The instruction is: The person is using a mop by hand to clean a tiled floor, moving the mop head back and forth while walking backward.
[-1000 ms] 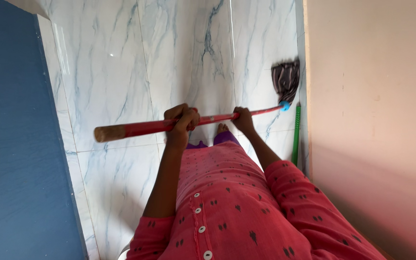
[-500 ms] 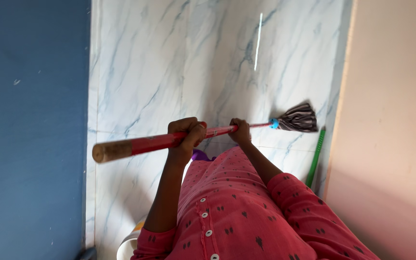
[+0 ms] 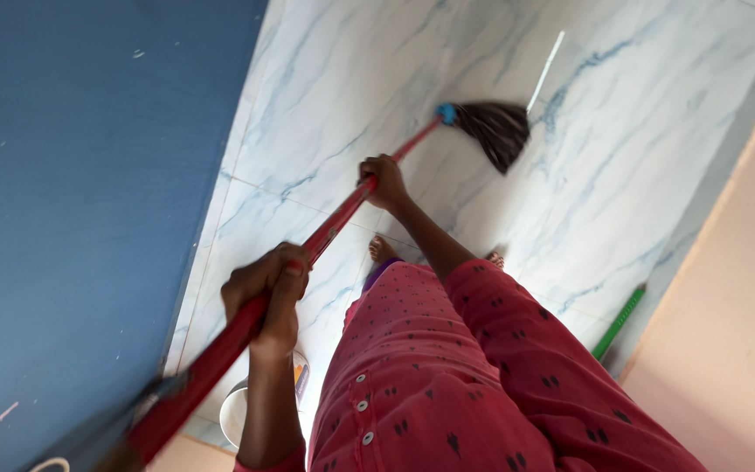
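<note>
- The left hand (image 3: 266, 293) has its fingers (image 3: 290, 281) clamped round the red mop handle (image 3: 334, 229), on the lower part of the shaft, near the person's waist.
- The right hand (image 3: 383, 182) has its fingers wrapped tight on the same handle, further along the shaft toward the mop end; the two hands are well apart on the pole.
- The handle runs on a slant from below the left fingers, where its blurred butt end leaves the lower left of the view, up past the right fingers to a small blue collar (image 3: 446, 113).
- The dark striped mop head (image 3: 495, 131) sits just beyond that collar, ahead of the right fingers, and lies spread on the white marble-patterned floor (image 3: 622, 175).
- Two bare feet show on the floor below the right fingers; the left foot (image 3: 381, 249) is just beside the hem of the red dotted dress (image 3: 447, 376).
- A blue wall (image 3: 80, 192) stands to the left of the left fingers, a pale peach wall (image 3: 736, 350) far to the right.
- A green stick (image 3: 618, 322) lies along the foot of the peach wall, well apart from both hands.
- A white bucket (image 3: 238, 411) peeps out just below the left fingers, partly hidden by the forearm.
</note>
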